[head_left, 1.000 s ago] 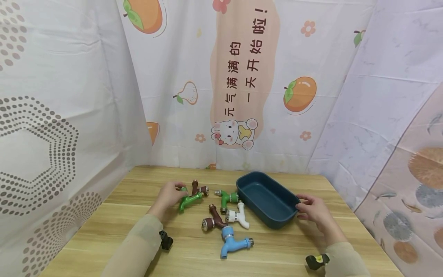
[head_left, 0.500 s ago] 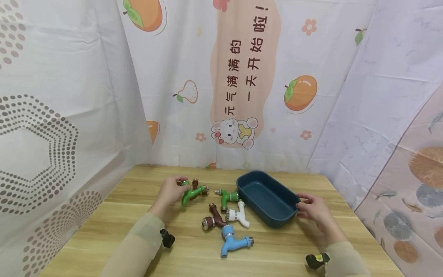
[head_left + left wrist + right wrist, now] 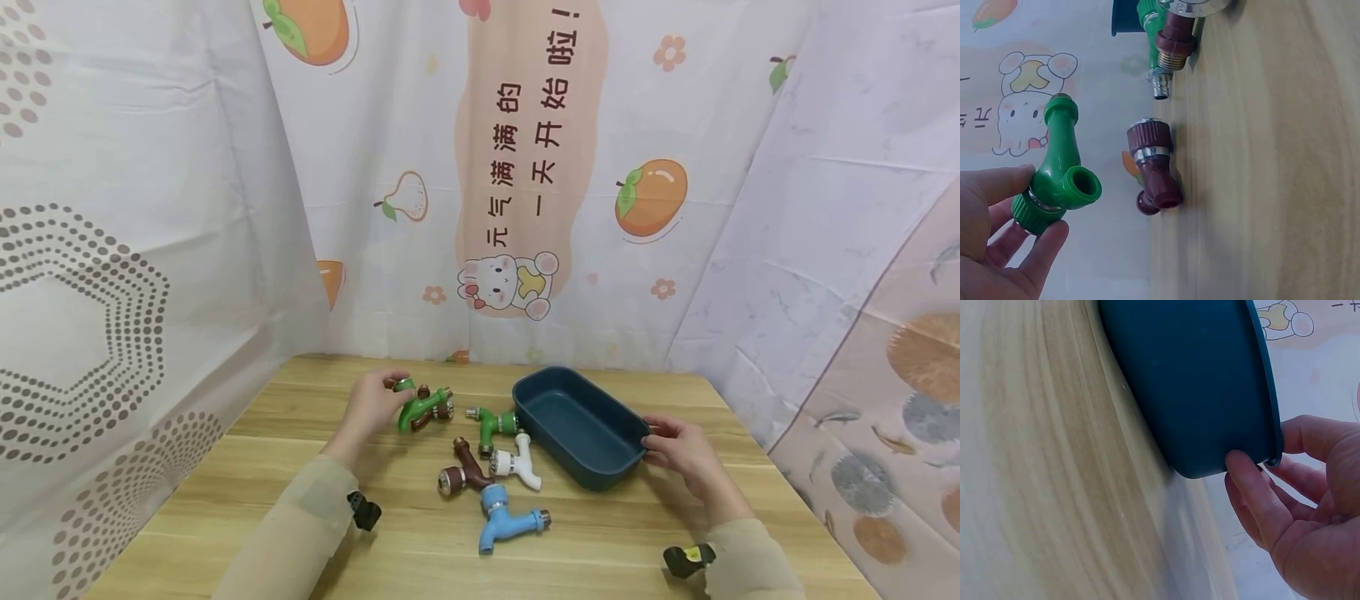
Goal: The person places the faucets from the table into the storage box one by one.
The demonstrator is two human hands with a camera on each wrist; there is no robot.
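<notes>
My left hand pinches a green plastic tap by its ribbed knob, thumb on one side and fingers on the other. In the left wrist view the tap hangs above the table, its open spout facing the camera. A brown tap lies just beyond it, partly covered by the green one in the head view. At the right, my right hand grips the near right corner of a dark blue rectangular basin, with fingertips at the rim and against the outer wall. The basin stands on the table with nothing visible inside.
Left of the basin lie a second green tap and a white tap. Another brown tap and a light blue tap lie nearer me. The wooden table ends at a printed curtain.
My left hand has lifted the green tap and carried it away from me and slightly right, over the brown tap. My right hand and the basin have stayed put.
</notes>
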